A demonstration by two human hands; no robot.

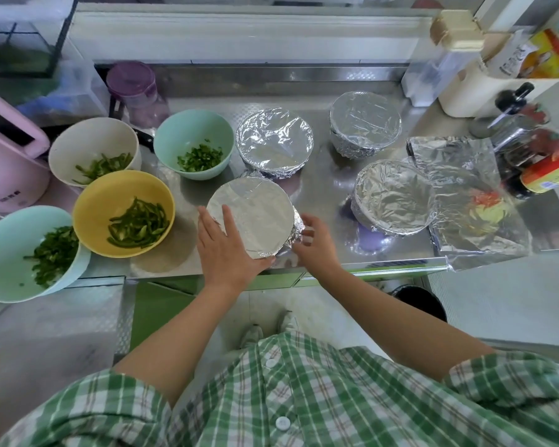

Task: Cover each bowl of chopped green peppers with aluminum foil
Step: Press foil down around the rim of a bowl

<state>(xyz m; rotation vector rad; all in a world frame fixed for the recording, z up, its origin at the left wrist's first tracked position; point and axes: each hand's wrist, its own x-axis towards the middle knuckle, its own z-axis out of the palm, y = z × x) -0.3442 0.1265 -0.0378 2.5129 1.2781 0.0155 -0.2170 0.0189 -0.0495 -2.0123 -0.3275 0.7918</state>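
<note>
A foil-covered bowl [255, 217] stands near the counter's front edge. My left hand [226, 246] lies on its left side with straight fingers pressing the foil along the rim. My right hand [313, 243] cups the bowl's right side, fingers curled against the crumpled foil. Three more foil-covered bowls stand behind and to the right: one [275, 143], one [365, 124] and one [394, 196]. Uncovered bowls of chopped green peppers sit at the left: a white bowl [94, 146], a mint bowl [204, 137], a yellow bowl [104, 201] and a second mint bowl [10, 240].
Loose foil sheets [465, 188] lie at the right, reaching over the steel counter's front edge [368, 264]. Bottles and jars [530, 137] crowd the far right. A pink appliance [4, 150] and a purple-lidded jar [133, 85] stand at the left back.
</note>
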